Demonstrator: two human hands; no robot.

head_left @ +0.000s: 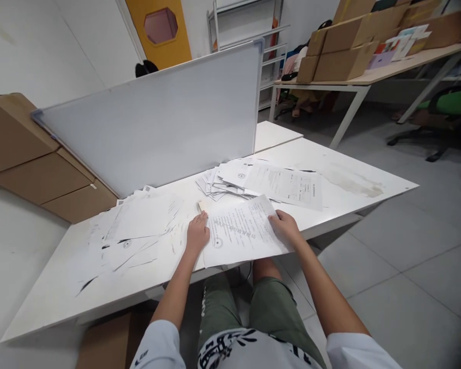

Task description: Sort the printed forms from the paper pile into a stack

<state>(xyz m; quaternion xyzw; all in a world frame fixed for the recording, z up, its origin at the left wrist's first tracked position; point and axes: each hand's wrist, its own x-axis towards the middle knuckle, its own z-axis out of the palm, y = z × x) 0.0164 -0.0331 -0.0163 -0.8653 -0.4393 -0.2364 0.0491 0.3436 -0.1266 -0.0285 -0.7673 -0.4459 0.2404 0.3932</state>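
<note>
A printed sheet of paper (238,233) with a round stamp lies at the desk's front edge, partly overhanging it. My left hand (198,233) is at its left edge, fingers stretched toward a small yellowish piece (202,206); whether it grips the sheet is unclear. On the right edge, my right hand (286,227) pinches the paper between thumb and fingers. Beyond it sits an untidy stack of printed papers (284,184). Another spread pile of papers (138,220) covers the desk to the left.
A whiteboard (157,113) stands along the back of the white desk (353,164). Cardboard boxes (30,154) are stacked at the left wall. Another table (418,64) with boxes stands back right, near a green chair (453,107). A person is partly visible behind that table.
</note>
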